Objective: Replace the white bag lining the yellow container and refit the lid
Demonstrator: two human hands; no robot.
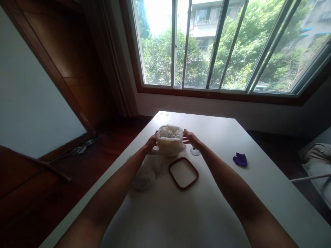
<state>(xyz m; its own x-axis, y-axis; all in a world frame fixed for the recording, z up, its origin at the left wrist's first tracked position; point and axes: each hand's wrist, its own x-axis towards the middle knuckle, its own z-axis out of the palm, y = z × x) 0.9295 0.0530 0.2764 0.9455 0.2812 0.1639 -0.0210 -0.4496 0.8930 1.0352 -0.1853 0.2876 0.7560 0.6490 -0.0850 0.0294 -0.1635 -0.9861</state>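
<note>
A small bin (169, 146) stands upright on the white table, lined with a whitish plastic bag (169, 139) folded over its rim. Crumpled white material shows inside its mouth. At its left side my left hand (152, 140) holds the bag-covered wall, with the fingertips partly hidden. My right hand (190, 137) is beside the right wall, fingers spread and stretched toward the bag; whether they touch it is hard to tell. Nearer to me lies a reddish-brown square ring (183, 173) with rounded corners. Thin translucent plastic (147, 174) lies crumpled by my left forearm.
A clear round disc (195, 151) with a dark part lies under my right wrist. Farther right is a crumpled purple cloth (240, 159). The white table (212, 220) ends before the window wall. Cables (82, 148) lie on the floor at left.
</note>
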